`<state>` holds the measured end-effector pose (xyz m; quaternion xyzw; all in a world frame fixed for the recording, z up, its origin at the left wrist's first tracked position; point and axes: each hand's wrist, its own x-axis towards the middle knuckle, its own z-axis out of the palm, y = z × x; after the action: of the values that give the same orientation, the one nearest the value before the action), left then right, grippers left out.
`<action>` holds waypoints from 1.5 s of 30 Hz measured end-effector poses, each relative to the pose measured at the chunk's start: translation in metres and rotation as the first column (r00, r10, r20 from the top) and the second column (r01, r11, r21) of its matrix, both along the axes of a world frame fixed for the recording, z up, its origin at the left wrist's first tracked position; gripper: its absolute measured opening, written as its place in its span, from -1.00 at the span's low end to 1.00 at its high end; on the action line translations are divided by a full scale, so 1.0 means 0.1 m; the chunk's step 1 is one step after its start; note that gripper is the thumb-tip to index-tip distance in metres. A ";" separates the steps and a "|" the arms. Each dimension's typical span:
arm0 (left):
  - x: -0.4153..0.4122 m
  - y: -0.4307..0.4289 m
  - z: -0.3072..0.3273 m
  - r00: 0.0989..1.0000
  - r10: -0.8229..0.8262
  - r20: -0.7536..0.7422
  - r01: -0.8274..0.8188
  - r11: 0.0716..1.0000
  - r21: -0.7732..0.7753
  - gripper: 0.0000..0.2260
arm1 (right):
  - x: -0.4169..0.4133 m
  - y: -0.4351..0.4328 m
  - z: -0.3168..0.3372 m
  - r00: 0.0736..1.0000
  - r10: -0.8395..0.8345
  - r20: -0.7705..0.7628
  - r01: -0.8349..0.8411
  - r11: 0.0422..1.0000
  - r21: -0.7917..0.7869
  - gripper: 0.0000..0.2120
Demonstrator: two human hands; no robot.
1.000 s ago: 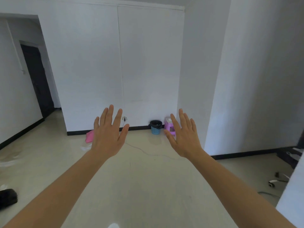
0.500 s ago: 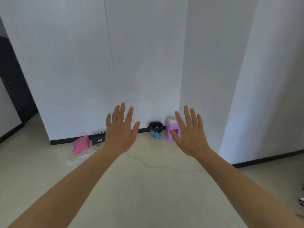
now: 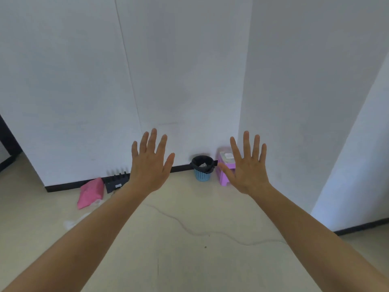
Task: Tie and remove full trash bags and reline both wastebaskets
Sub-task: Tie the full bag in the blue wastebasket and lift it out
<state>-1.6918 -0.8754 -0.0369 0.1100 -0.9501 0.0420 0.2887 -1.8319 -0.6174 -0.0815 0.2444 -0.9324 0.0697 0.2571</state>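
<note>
The left hand (image 3: 150, 165) and right hand (image 3: 248, 168) are up, fingers spread wide, holding nothing. The blue wastebasket (image 3: 202, 175) (black bag (image 3: 196, 160) inside) sits by the far wall (image 3: 189, 81) and looks bigger now, so the person is getting closer.

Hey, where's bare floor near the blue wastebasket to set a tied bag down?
Bare floor lies in front of the blue wastebasket, between it and the thin cable, and nearer than the cable. It is tight between the wastebasket and the purple stool, and cluttered left by the pink bag and black object.
</note>
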 end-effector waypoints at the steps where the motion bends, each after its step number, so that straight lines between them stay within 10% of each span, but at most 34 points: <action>1: -0.22 -0.14 -0.02 1.000 0.001 0.003 -0.001 1.000 -0.002 -0.44 | -0.25 -0.11 -0.02 1.000 0.012 0.000 -0.012 1.000 0.006 -0.17; 30: -8.67 -2.83 -1.05 0.933 0.014 0.361 -0.034 0.998 0.050 -0.36 | -8.02 -2.86 -0.99 0.982 -0.084 0.172 0.061 0.989 0.133 -0.21; 45: -11.36 -4.76 -1.48 0.913 0.029 0.406 -0.114 0.976 0.187 -0.37 | -10.59 -4.42 -1.32 0.944 -0.166 0.286 0.121 0.978 0.171 -0.12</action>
<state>-2.8282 -1.3516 -0.1852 0.1631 -0.9836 -0.0246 0.0731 -2.8913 -1.0590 -0.2137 0.1810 -0.9784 0.0160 0.0982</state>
